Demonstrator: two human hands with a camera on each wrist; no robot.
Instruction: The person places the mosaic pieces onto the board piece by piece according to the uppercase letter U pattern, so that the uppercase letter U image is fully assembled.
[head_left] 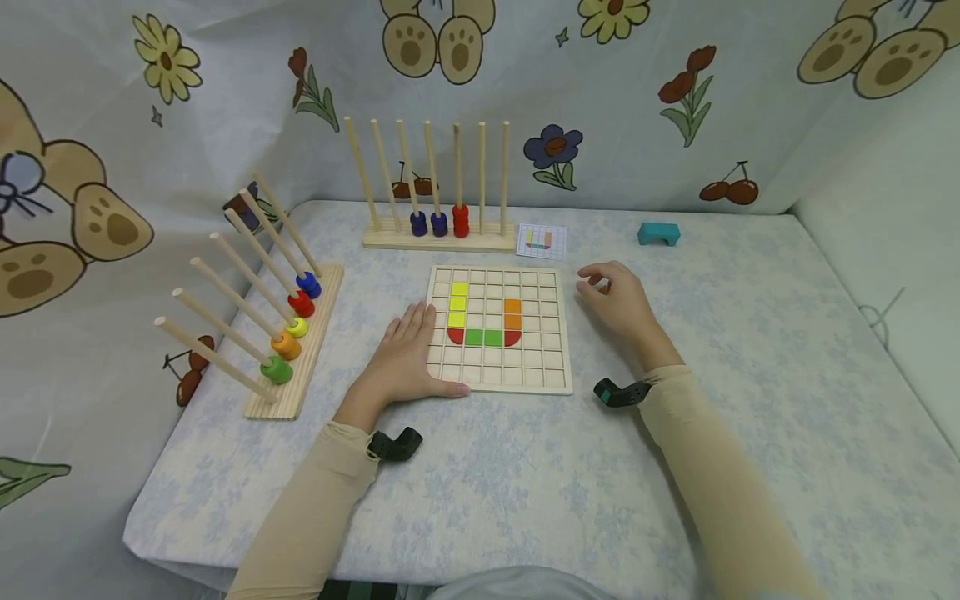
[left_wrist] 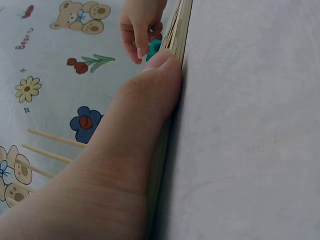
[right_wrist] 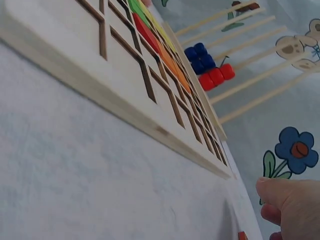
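A square wooden grid board (head_left: 546,375) lies on the table. Yellow tiles (head_left: 458,304), green tiles (head_left: 483,337), orange tiles (head_left: 512,314) and red rounded tiles (head_left: 455,336) form a U shape in it. Along the board's left edge lies my left hand (head_left: 401,358), fingers straight, thumb touching the near edge. My right hand (head_left: 621,310) hovers just right of the board with loosely bent fingers; I see nothing between them. A small orange-red bit (right_wrist: 242,235) shows at the bottom of the right wrist view; what it belongs to is unclear.
Behind the board stands a peg rack (head_left: 480,242) with blue and red beads. Another peg rack (head_left: 318,333) with coloured beads stands at the left. A pattern card (head_left: 555,242) lies by the back rack, and a teal block (head_left: 659,233) sits at back right.
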